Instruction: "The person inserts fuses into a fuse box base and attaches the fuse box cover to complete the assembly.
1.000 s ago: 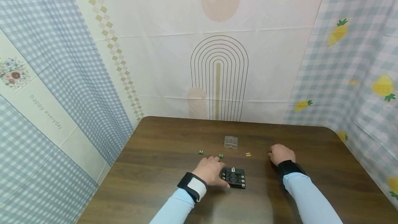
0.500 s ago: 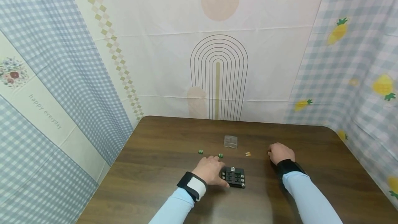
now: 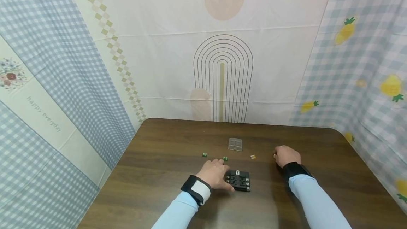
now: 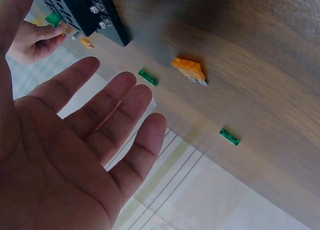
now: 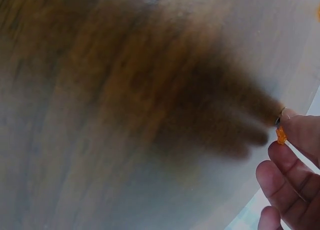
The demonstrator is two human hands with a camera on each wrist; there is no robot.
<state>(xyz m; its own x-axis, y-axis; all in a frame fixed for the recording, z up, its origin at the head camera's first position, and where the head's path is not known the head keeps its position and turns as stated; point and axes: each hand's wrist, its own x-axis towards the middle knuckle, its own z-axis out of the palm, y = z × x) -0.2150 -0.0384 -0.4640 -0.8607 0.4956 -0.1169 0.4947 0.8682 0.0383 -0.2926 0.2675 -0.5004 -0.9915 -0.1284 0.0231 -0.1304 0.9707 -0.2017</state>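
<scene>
My left hand (image 3: 213,175) is spread beside the left side of a black fuse block (image 3: 239,183), its thumb close to the block's near left corner. Its fingers (image 4: 132,105) are extended and hold nothing in the left wrist view. An orange blade fuse (image 4: 189,69) lies on the table off those fingertips, and a green fuse (image 4: 148,77) lies nearby. Further right, my right hand (image 3: 287,155) is low over the tabletop. Between its thumb and index finger it pinches another orange blade fuse (image 5: 281,135), with a metal prong showing by the thumb.
A clear plastic cover (image 3: 235,144) lies behind the block. One more orange fuse (image 3: 253,157) rests between cover and right hand. Green fuses (image 3: 204,154) lie left of the cover. The wooden table (image 3: 165,140) ends at a hanging patterned cloth (image 3: 165,63).
</scene>
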